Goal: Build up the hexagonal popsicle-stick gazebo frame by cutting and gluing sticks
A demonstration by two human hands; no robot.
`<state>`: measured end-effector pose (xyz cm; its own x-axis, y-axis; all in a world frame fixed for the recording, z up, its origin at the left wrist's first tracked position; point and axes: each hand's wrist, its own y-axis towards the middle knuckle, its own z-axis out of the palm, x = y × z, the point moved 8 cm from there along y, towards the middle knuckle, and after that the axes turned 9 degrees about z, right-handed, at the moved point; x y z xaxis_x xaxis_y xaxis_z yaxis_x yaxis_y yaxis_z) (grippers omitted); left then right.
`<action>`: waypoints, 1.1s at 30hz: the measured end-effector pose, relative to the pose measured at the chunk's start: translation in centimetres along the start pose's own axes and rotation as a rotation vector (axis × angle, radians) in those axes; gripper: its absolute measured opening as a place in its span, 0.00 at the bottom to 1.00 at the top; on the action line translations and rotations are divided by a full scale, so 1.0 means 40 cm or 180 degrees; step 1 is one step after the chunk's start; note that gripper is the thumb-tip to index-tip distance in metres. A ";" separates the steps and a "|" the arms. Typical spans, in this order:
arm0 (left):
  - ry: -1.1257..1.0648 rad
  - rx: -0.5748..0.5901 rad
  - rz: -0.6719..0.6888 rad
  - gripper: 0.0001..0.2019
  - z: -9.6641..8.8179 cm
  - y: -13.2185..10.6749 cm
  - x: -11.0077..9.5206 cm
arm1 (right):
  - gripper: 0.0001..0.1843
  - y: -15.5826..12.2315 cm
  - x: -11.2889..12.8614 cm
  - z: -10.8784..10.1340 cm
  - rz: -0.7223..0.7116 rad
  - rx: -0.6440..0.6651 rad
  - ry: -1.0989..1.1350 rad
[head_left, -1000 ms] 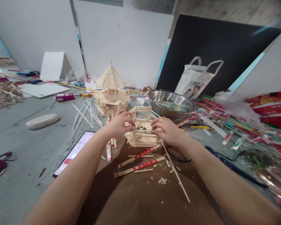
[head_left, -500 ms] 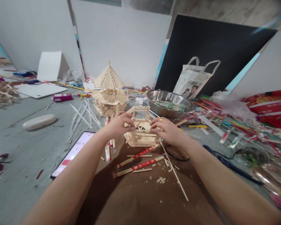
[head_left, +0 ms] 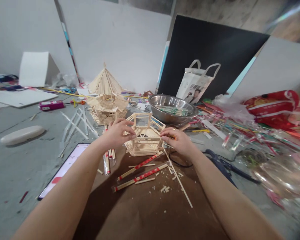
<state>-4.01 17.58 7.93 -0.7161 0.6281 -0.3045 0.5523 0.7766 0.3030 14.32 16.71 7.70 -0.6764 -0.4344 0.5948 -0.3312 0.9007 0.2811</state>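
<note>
A many-sided open frame of pale wooden sticks (head_left: 145, 152) stands in front of me on the brown sheet, with rails along its upper edge. My left hand (head_left: 120, 133) is at its left side, fingers apart and bent, the thumb close to the front rail's left end. At the right corner my right hand (head_left: 174, 138), with a ring on one finger, has its fingertips pinched on the right end of that rail. Just behind my left hand rises a stick pagoda (head_left: 106, 90) with a pointed roof. Red-wrapped chopsticks (head_left: 142, 176) lie in front of the frame.
A steel bowl (head_left: 173, 108) holding green-wrapped sticks stands behind the frame. At left lie a phone (head_left: 62, 170), a white case (head_left: 22, 135) and clear strips (head_left: 77, 121). A glue gun (head_left: 221, 166) and wrapper litter are at right. A loose long stick (head_left: 178, 180) lies among offcuts.
The whole view has shifted, so everything sits further left. The right fingertips have come together at the frame's right corner. My left hand remains beside the frame's left side.
</note>
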 end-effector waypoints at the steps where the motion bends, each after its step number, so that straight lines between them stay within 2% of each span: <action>1: -0.0005 -0.0016 0.0012 0.11 0.000 0.000 0.000 | 0.07 0.000 0.000 0.001 -0.0016 -0.0028 -0.0004; 13: -0.0056 -0.0007 0.0066 0.10 0.003 0.000 0.001 | 0.06 0.004 -0.002 0.013 -0.0078 -0.0132 -0.0070; 19: 0.0129 0.0036 0.0079 0.11 -0.004 -0.002 -0.005 | 0.06 -0.003 0.012 0.016 -0.0146 -0.0085 -0.0211; 22: 0.0441 -0.0151 0.0143 0.14 -0.018 -0.003 -0.039 | 0.08 -0.016 0.024 0.013 -0.0217 -0.0126 -0.0385; 24: 0.0657 -0.0400 0.0278 0.17 -0.023 -0.001 -0.084 | 0.13 -0.026 0.025 0.009 -0.0207 -0.0203 -0.0510; 26: 0.0760 -0.0465 0.0579 0.18 -0.003 0.005 -0.143 | 0.16 -0.034 0.024 0.008 -0.0185 -0.0264 -0.0596; 29: 0.0900 -0.0517 0.0862 0.14 0.042 0.016 -0.208 | 0.15 -0.040 0.021 0.015 -0.0235 -0.0257 -0.0614; 33: 0.1015 -0.0687 0.0853 0.07 0.078 0.026 -0.224 | 0.10 -0.038 0.016 0.023 -0.0331 -0.0290 -0.0533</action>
<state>4.30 12.90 8.17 -0.6745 0.7324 0.0926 0.6584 0.5400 0.5243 13.80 15.05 6.97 -0.7441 -0.5132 0.4278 -0.3491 0.8446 0.4059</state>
